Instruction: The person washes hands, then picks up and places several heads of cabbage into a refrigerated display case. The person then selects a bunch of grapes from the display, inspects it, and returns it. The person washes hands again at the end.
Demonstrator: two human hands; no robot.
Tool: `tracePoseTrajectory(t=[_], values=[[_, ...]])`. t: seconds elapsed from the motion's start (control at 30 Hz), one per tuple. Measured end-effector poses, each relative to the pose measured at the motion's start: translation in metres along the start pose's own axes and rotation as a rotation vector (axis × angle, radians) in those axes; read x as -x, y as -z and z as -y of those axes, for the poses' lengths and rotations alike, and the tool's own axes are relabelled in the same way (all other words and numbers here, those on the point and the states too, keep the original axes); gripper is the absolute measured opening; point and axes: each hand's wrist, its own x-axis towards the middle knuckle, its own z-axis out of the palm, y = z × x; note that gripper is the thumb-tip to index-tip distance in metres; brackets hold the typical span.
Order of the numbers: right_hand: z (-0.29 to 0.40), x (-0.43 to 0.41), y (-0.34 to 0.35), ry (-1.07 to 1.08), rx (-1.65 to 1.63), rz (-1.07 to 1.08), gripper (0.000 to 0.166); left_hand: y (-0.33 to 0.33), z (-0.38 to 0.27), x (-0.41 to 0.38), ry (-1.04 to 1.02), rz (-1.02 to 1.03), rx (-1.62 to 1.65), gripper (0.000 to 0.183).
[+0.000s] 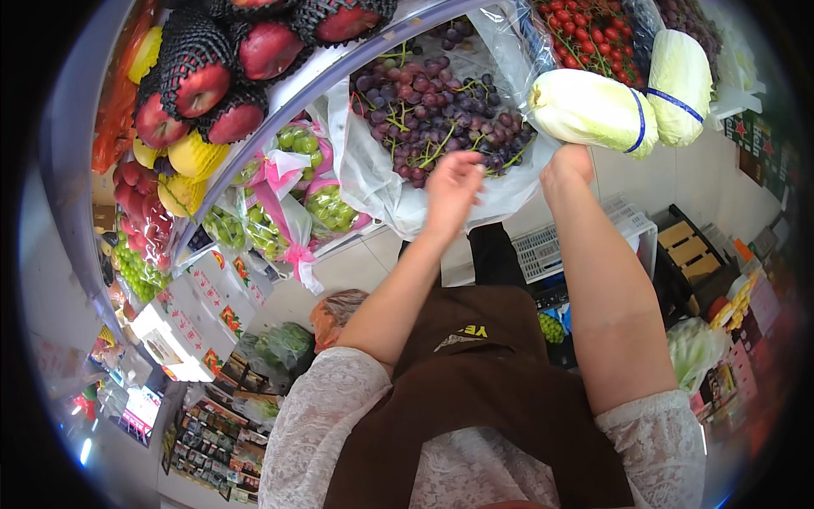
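My left hand [455, 189] hovers at the near edge of a heap of red and purple grapes [432, 121]. Its fingers are loosely curled and slightly apart, and I see nothing in them. The grapes lie on a white plastic liner [375, 184] that hangs over the front edge. My right hand [570, 164] is at the near underside of a napa cabbage [585, 111] bound with a blue band. The cabbage hides its fingertips, so whether it grips the cabbage or only touches it cannot be told. A second banded napa cabbage [682, 86] lies to the right.
Cherry tomatoes [588, 38] sit behind the cabbages. Bagged green grapes [331, 207] stand left of the liner, below apples in black foam nets [203, 86]. A white plastic crate [537, 251] and a printed carton [203, 305] are lower down. Beside the crate is a black crate [687, 248].
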Motion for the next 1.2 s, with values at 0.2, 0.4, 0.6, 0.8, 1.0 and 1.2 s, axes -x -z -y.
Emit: tracePoseTrajectory(t=[0.2, 0.4, 0.6, 0.8, 1.0, 1.2], values=[[0.009, 0.013, 0.003, -0.016, 0.034, -0.014, 0.048, 0.047, 0.005, -0.033, -0.593, -0.258, -1.098, 0.016], [0.01, 0.014, 0.004, -0.003, 0.043, 0.001, 0.048, 0.008, 0.009, -0.053, -0.544, -0.284, -1.291, 0.016], [0.0, -0.004, -0.003, 0.008, 0.046, -0.039, 0.03, -0.001, 0.025, -0.052, -0.527, -0.287, -1.266, 0.012], [0.009, 0.009, 0.001, -0.057, 0.1, -0.009, 0.044, 0.003, 0.037, -0.015, -0.462, -0.338, -1.096, 0.012], [0.009, 0.007, 0.0, -0.096, 0.112, -0.04, 0.041, 0.007, 0.034, -0.01, -0.454, -0.31, -1.078, 0.012], [0.009, 0.01, 0.001, -0.062, 0.089, -0.029, 0.041, 0.006, 0.034, -0.003, -0.488, -0.308, -1.055, 0.013]])
